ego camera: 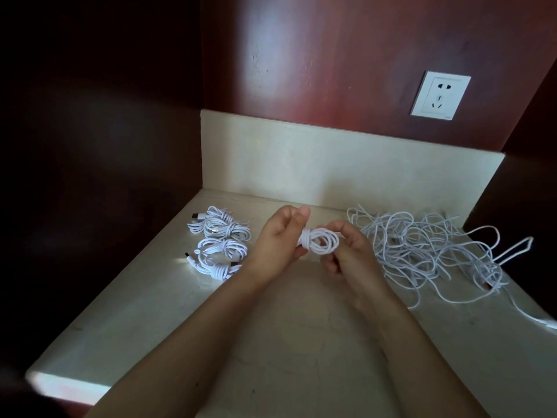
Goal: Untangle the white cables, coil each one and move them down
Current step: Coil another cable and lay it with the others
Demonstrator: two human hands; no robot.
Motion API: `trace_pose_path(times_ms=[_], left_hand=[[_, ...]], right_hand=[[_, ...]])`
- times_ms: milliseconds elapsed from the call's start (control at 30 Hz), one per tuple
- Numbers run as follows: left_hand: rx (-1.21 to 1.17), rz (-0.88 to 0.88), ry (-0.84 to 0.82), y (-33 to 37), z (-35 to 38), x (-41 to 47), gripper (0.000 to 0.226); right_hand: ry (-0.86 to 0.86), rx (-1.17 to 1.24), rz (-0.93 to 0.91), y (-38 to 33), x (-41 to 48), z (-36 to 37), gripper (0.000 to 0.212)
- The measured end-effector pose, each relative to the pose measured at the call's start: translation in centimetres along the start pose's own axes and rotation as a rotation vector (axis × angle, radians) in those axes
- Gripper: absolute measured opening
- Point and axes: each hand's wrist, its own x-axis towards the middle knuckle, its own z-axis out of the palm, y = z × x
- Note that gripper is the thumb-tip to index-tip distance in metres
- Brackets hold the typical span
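Note:
A small coil of white cable hangs in the air over the middle of the beige counter, held between both hands. My left hand pinches its wrapped left end with thumb and fingers. My right hand grips the loop at its right side, fingers curled round it. To the left lie several coiled white cables with their plugs showing. On the right, a big tangle of loose white cables spreads over the counter.
The stone counter ends at a low beige backsplash with dark red wood walls on both sides. A white wall socket sits above at the right. One loose strand trails off toward the right edge.

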Motion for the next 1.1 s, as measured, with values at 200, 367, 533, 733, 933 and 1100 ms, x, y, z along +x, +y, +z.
trace_pose_path(times_ms=[200,367,533,733,933,1100], left_hand=[[0.02,0.137,0.069,-0.4,-0.7,0.2,0.041],[0.198,0.201,0.138,-1.8,-1.3,0.7,0.041],[0.421,0.182,0.194,-2.0,-1.9,0.7,0.047],[0.711,0.252,0.226,-1.6,-1.8,0.2,0.037],[0.841,0.384,0.193,-1.5,-1.5,0.0,0.017],[0.817,0.404,0.206,-1.7,-1.4,0.0,0.013]], right_hand=[[-0.011,0.023,0.077,0.4,-0.3,1.1,0.009],[-0.069,0.18,0.157,0.0,-0.4,1.0,0.031],[-0.095,0.104,0.14,-0.3,-0.5,1.4,0.021],[-0.093,0.053,0.148,0.6,-0.4,1.1,0.021],[-0.103,0.308,0.214,0.8,0.1,1.0,0.019],[-0.072,0.337,0.181,0.9,0.2,1.1,0.022]])
